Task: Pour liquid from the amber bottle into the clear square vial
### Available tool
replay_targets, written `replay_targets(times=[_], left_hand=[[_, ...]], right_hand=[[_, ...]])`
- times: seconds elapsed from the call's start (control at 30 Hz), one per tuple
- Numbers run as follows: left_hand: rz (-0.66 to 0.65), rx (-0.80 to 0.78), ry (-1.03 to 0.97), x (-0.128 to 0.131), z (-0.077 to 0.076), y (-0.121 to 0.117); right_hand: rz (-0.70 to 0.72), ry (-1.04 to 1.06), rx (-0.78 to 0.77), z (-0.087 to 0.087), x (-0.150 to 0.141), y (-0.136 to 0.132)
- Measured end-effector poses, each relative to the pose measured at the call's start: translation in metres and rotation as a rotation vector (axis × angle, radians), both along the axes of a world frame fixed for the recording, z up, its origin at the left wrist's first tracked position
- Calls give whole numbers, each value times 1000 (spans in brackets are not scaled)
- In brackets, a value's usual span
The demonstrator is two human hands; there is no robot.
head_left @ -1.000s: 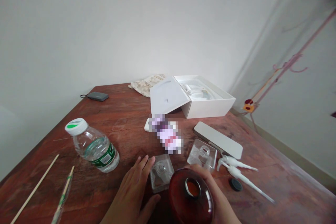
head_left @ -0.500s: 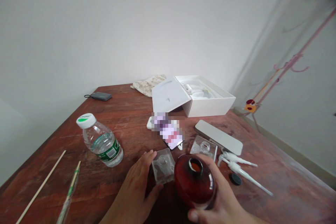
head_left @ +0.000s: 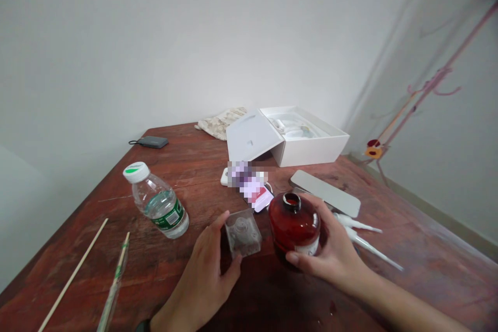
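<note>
My right hand [head_left: 330, 251] is wrapped around a reddish-brown bottle [head_left: 293, 225] from its right side, thumb across the front by a white label. The bottle's round mouth is uncapped and faces up. Just to its left is a small square clear plastic container [head_left: 243, 233] with a round raised opening in its top. My left hand [head_left: 212, 264] has its index fingertip and thumb on this container's left side and near edge. Behind the right hand, two white pump heads [head_left: 363, 236] with long tubes lie on the table, partly hidden.
A capped water bottle [head_left: 161, 205] stands at left, near a bare wooden stick [head_left: 73, 275] and wrapped chopsticks [head_left: 114, 282]. Farther back are a phone [head_left: 257, 194], an open white box [head_left: 311, 150], a silver flat case [head_left: 327, 192], a grey power bank [head_left: 153, 142] and a cloth [head_left: 221, 123].
The brown bottle has moved away from me and now stands more upright, showing its label. My left hand's thumb has come onto the container's near edge. The view has shifted slightly.
</note>
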State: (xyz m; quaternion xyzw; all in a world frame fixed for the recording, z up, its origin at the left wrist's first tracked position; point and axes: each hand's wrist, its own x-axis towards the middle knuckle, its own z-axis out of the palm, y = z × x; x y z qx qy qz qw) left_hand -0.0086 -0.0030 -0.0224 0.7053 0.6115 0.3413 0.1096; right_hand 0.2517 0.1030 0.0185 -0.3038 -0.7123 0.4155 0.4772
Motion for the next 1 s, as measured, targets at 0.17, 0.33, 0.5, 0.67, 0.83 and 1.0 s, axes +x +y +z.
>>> replay_targets(times=[0.17,0.33,0.5,0.67,0.83,1.0], left_hand=[[-24,-29,-62,2,3,1],[-29,-55,-190,5,5,3],[-10,-24,-231,4,7,3],[13,29,-229,3,7,3],[-3,80,-195,2,8,5],[-28,141,-141,0,12,4]], right_hand=[[-78,-107,106,1,5,15],[-72,-176,129,-4,12,27],[-52,-207,146,-6,15,27],[-46,-254,161,-10,18,25],[-31,-257,185,-11,19,22],[-32,-251,185,-15,15,18]])
